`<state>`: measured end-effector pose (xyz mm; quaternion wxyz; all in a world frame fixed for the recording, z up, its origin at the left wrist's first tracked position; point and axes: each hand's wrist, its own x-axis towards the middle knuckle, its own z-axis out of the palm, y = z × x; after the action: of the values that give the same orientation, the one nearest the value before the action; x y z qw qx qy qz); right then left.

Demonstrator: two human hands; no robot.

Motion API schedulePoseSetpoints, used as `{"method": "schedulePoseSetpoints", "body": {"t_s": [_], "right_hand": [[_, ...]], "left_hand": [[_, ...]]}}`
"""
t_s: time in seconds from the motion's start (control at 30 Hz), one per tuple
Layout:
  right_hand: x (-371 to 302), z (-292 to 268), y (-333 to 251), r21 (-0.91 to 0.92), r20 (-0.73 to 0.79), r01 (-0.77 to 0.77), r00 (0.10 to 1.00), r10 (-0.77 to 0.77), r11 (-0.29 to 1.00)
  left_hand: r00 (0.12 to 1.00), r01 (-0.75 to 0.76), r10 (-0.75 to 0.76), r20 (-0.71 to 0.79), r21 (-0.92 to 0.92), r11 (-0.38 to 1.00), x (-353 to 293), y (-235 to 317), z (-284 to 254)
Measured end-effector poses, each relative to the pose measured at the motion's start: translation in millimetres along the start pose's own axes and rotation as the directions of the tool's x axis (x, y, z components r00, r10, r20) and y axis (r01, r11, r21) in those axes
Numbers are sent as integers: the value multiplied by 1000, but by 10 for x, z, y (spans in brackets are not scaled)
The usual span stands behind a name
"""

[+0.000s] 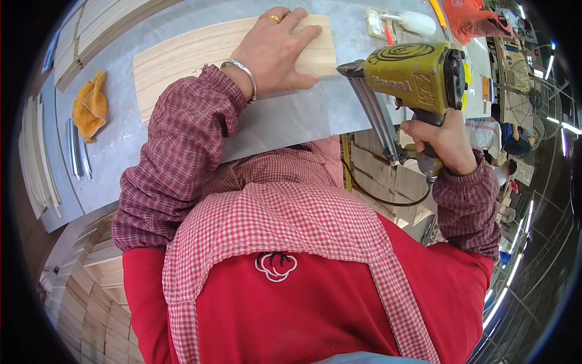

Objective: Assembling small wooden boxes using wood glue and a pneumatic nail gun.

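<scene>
A pale wooden board [182,64] lies across the grey worktable [291,115]. My left hand [276,48] presses flat on it near its right end, fingers spread, with nothing held. In my right hand [447,141] is a yellow-green pneumatic nail gun [412,73], gripped by its dark handle. The gun's nose points left, close to the board's right end, and its slanted magazine runs down toward the table's front edge. Whether the nose touches the wood I cannot tell. A dark air hose [388,202] trails from the handle's base.
An orange cloth [90,108] and strips of metal nails [77,150] lie on the left. Stacked boards [103,27] stand at the far left. A white glue bottle [418,23] and a red plastic bag [470,19] are at the far right. Wooden pieces [388,173] are stacked below the table edge.
</scene>
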<state>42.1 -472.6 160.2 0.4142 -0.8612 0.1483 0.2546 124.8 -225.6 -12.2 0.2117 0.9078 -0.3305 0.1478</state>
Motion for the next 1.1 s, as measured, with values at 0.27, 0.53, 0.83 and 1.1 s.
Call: {"method": "schedulePoseSetpoints", "body": {"t_s": [0.27, 0.53, 0.83, 1.1], "right_hand": [[-36, 88, 61, 59, 15, 15, 1000, -16, 998], [-54, 93, -48, 0, 21, 18, 1000, -18, 1000], [-43, 94, -121, -107, 37, 3, 999, 1, 994], [-71, 121, -56, -56, -16, -17, 1000, 16, 998]], "left_hand": [[995, -95, 95, -1, -141, 986, 62, 65, -142], [997, -82, 83, 4, -139, 987, 50, 72, -150], [995, -105, 104, -14, -98, 990, 3, 8, -195], [985, -99, 94, 144, 32, 995, -516, -384, -904]]}}
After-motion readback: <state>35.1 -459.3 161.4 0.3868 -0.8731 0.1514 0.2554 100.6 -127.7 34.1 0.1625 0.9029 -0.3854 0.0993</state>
